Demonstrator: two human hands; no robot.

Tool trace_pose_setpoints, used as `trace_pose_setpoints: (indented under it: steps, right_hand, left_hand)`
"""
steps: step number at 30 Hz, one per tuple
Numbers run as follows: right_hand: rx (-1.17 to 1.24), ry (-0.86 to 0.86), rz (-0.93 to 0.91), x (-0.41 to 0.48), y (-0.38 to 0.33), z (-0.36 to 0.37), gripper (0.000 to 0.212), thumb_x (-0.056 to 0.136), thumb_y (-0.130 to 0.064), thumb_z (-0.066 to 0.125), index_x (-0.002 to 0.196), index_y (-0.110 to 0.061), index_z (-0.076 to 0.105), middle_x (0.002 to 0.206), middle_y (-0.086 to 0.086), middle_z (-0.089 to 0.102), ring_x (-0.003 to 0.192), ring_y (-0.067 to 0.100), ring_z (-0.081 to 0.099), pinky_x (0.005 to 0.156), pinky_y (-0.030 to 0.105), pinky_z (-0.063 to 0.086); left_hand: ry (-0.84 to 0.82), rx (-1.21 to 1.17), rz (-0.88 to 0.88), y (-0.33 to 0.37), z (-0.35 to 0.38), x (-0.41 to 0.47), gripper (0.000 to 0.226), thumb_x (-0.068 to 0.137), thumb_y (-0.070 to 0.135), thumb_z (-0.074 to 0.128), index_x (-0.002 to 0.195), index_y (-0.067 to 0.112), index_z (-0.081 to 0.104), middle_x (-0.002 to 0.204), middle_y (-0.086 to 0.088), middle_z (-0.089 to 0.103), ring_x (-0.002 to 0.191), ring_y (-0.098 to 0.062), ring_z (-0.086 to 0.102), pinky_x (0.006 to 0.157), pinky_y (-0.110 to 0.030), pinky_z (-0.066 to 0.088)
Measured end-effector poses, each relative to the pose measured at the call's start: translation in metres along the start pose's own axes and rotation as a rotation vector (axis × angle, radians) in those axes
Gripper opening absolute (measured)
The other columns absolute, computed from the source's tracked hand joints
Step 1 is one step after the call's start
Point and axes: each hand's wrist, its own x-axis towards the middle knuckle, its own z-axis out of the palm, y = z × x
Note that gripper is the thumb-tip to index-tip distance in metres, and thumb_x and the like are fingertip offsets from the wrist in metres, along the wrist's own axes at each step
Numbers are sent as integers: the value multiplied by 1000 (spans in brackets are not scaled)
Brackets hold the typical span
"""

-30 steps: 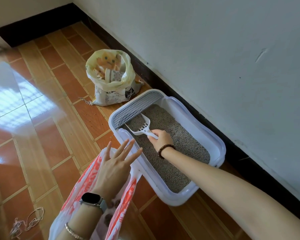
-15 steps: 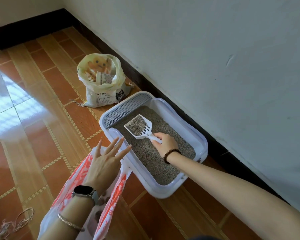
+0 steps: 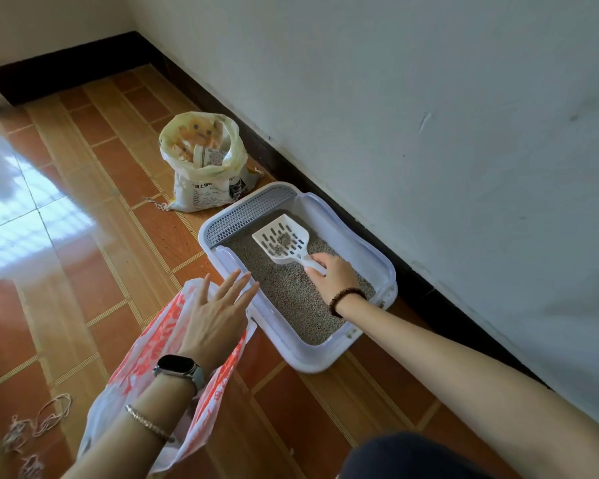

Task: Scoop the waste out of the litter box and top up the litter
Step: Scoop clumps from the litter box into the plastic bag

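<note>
A white litter box (image 3: 377, 267) with a grey grille at its far end lies on the floor by the wall, filled with grey litter (image 3: 291, 299). My right hand (image 3: 334, 276) grips the handle of a white slotted scoop (image 3: 282, 240), raised over the litter with a few dark clumps left in it. My left hand (image 3: 215, 312), fingers spread and straight, hovers over the mouth of a red-and-white plastic bag (image 3: 153, 354) just left of the box. An open sack of litter (image 3: 206, 164) stands beyond the box.
The white wall and its dark skirting (image 3: 412, 281) run close along the right side of the box. Tiled floor stretches to the left. Loose string (image 3: 45, 420) lies on the tiles at lower left. A dark knee shows at the bottom edge.
The scoop has come up out of the litter and most of the loose grains have sifted through, leaving a few clumps. My left hand stays over the bag.
</note>
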Motion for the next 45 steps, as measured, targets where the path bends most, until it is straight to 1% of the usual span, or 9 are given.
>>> trace_pose_setpoints:
  steps: [9,12,18,21,26,34,40,42,45]
  right_hand:
    - [-70,-10,6,-18,7,-21,25,93,-27,56,115,-17,63,88,-3,65,63,6,50,49,15,31]
    - [-84,-24,3,-23,9,-22,26,93,-27,56,116,-18,63,96,1,69,72,11,54,58,20,38]
    - [-80,-17,17,-29,10,-25,23,93,-28,56,112,-18,64,85,-3,65,67,10,54,49,17,33]
    - [-67,2,24,-32,12,-26,25,93,-28,56,115,-18,63,90,-2,66,71,11,54,50,15,32]
    - [-66,-20,33,-37,17,-28,20,93,-26,56,107,-15,65,85,1,66,66,12,54,51,19,37]
    - [-66,-26,38,-41,26,-27,24,92,-27,58,114,-17,64,87,0,68,68,11,57,59,26,49]
    - [-60,-31,-2,-43,23,-30,30,93,-27,57,122,-20,60,89,-3,68,64,5,53,53,17,40]
    - [-59,-37,-39,-46,18,-33,28,93,-28,57,120,-21,61,88,-5,66,65,5,54,55,17,41]
    - [-25,-50,-99,-50,8,-34,28,92,-28,58,119,-22,62,91,-6,67,71,7,58,58,18,44]
  left_hand:
    - [-11,15,66,11,-11,-10,59,72,21,74,129,19,59,141,-6,51,135,-24,41,106,-59,29]
    - [2,16,87,14,-11,-13,58,72,21,74,128,20,60,140,-5,52,134,-24,43,109,-57,20]
    - [49,17,104,18,-12,-14,58,69,18,76,125,20,62,136,-5,56,130,-25,47,107,-53,13]
    - [41,17,110,19,-11,-15,59,68,17,76,125,21,61,136,-5,56,130,-24,48,108,-53,14]
    - [31,8,129,24,-7,-17,57,67,20,78,123,22,63,132,-5,60,126,-25,53,104,-59,31]
    - [29,3,126,24,3,-22,58,72,22,77,127,22,60,131,-4,60,124,-25,54,105,-59,29]
    - [13,-4,108,24,2,-25,59,72,24,78,128,20,59,129,-5,61,122,-26,56,102,-59,32]
    - [7,-38,69,23,-1,-28,55,73,22,77,126,18,61,126,-6,63,118,-26,59,100,-56,39]
    - [-19,-171,-42,21,-7,-43,41,83,18,70,123,15,61,119,-8,66,107,-25,64,92,-41,50]
